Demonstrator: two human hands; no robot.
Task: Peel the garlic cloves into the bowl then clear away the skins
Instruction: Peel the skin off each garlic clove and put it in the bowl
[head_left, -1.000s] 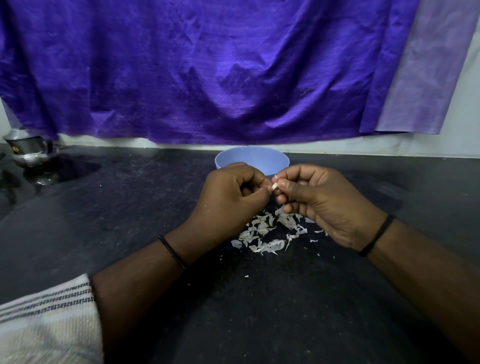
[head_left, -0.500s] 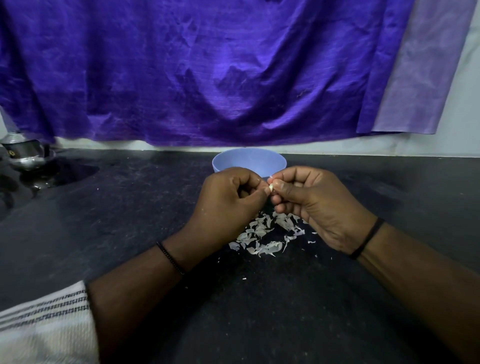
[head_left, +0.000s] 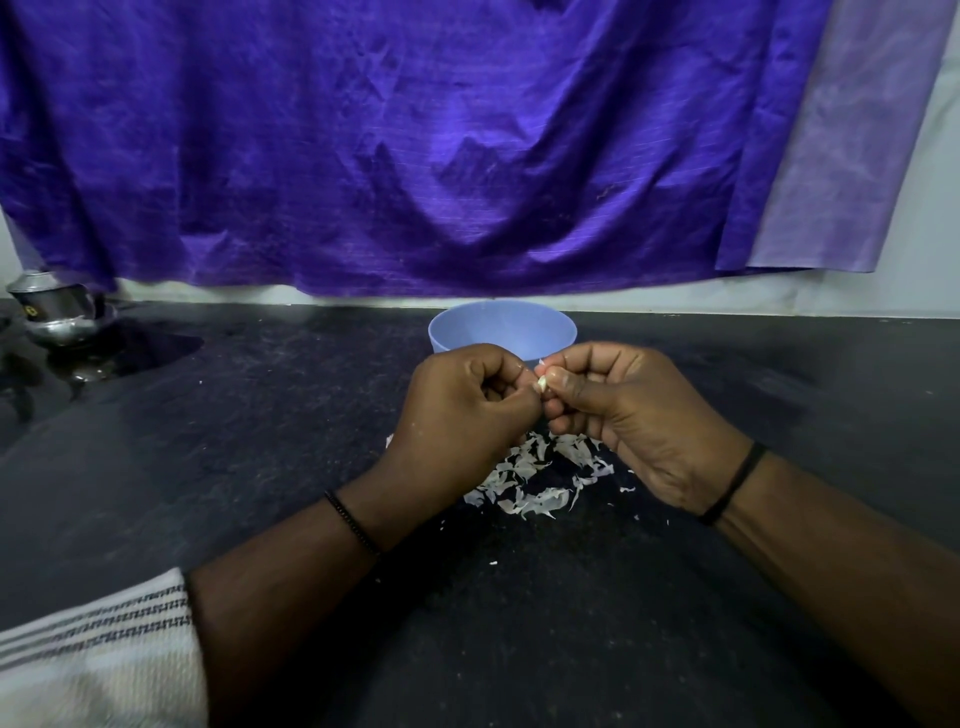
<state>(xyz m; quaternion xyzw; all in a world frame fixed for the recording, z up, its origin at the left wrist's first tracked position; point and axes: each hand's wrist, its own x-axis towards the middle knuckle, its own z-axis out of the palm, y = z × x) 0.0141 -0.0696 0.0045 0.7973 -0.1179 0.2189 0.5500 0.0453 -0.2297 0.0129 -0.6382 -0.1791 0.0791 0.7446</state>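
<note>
A small pale garlic clove (head_left: 542, 383) sits between the fingertips of both hands, above the dark counter. My right hand (head_left: 623, 415) pinches it with thumb and curled fingers. My left hand (head_left: 462, 415) meets it from the left, fingers curled, thumb and forefinger at the clove. Just behind the hands stands a light blue bowl (head_left: 501, 327); its contents are hidden from this angle. A heap of white garlic skins (head_left: 540, 478) lies on the counter below the hands, partly covered by them.
A black stone counter (head_left: 260, 441) runs to the wall, where a purple cloth (head_left: 415, 145) hangs. A steel pot (head_left: 57, 314) stands at the far left. A striped white sleeve (head_left: 93, 660) shows at the bottom left.
Both hands stay together at the clove with only small finger shifts. The view has drifted slightly.
</note>
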